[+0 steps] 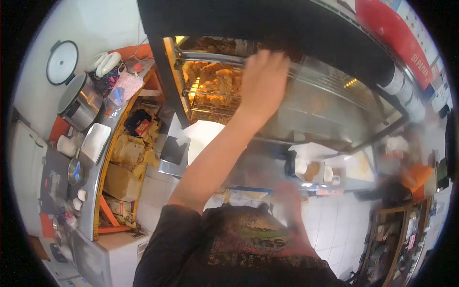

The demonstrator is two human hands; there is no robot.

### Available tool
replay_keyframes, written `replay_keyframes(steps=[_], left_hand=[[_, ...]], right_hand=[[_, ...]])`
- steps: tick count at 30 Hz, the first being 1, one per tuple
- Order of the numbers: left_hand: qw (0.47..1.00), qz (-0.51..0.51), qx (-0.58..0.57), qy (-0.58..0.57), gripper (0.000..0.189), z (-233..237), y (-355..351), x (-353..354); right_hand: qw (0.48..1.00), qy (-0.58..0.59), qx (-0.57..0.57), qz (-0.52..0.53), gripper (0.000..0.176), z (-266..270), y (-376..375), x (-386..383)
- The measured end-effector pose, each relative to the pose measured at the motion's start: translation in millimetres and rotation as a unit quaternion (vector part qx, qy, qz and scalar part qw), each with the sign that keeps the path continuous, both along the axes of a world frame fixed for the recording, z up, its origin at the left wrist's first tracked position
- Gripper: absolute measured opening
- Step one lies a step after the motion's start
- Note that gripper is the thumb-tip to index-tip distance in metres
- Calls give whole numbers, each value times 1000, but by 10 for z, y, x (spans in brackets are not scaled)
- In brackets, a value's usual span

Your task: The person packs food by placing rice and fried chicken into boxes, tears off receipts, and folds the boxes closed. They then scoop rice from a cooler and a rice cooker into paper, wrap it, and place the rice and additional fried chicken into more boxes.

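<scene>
My left hand (265,79) is raised in front of the glass display warmer, its fingers together and curled at the edge of a sliding glass door (330,93); the fingertips are hidden. Left of the hand the warmer stands uncovered, and pieces of fried chicken (215,81) lie on its lit wire racks. My right hand (287,198) hangs low near the front edge of the metal counter, smeared by motion, so its fingers cannot be made out. A white paper-lined box (311,167) holding a brown fried piece sits on the counter beyond that hand.
White paper (203,136) stands at the warmer's lower left. A side counter on the left carries a steel pot (81,103), a white tray (95,142) and a metal bowl (75,171). Below are cardboard boxes (122,182). Shelves (394,239) stand at right.
</scene>
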State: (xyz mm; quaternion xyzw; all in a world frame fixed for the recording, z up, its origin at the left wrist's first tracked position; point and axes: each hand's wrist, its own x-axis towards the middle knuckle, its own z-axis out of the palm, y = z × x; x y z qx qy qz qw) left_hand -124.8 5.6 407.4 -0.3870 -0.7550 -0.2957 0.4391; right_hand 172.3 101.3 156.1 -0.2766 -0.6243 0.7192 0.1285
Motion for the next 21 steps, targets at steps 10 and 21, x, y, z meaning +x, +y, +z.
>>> replay_keyframes(steps=[10, 21], left_hand=[[993, 9, -116, -13, 35, 78, 94, -356], [996, -80, 27, -7, 11, 469, -232, 423]], right_hand=[[995, 31, -71, -66, 23, 47, 110, 74], [994, -26, -93, -43, 25, -195, 394, 156]])
